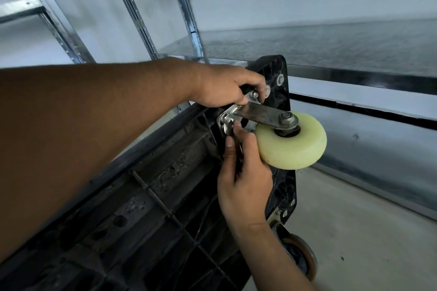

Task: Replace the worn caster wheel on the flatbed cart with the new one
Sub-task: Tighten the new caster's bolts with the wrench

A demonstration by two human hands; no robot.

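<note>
A galvanised steel shelving rack (139,23) fills the background, above a grey concrete floor (366,220). In front of it stands a black ribbed plastic flatbed cart (153,196), turned so that its underside faces the camera. At the cart's upper corner is a pale yellow round caster wheel (293,144). It is held in a flat steel fork bracket (257,113) fixed to the underside, and it points outward, free in the air. At the lower corner an orange-rimmed dark caster wheel (300,257) is near the floor. The left hand (224,87) reaches from above, its fingers curled and clamped on the bracket's mounting plate (251,97). The right hand (246,179) comes from below, just beside the yellow wheel. Its fingers are together, pinching a thin dark tool (240,158) near the plate's lower bolt; I cannot tell which tool.
</note>
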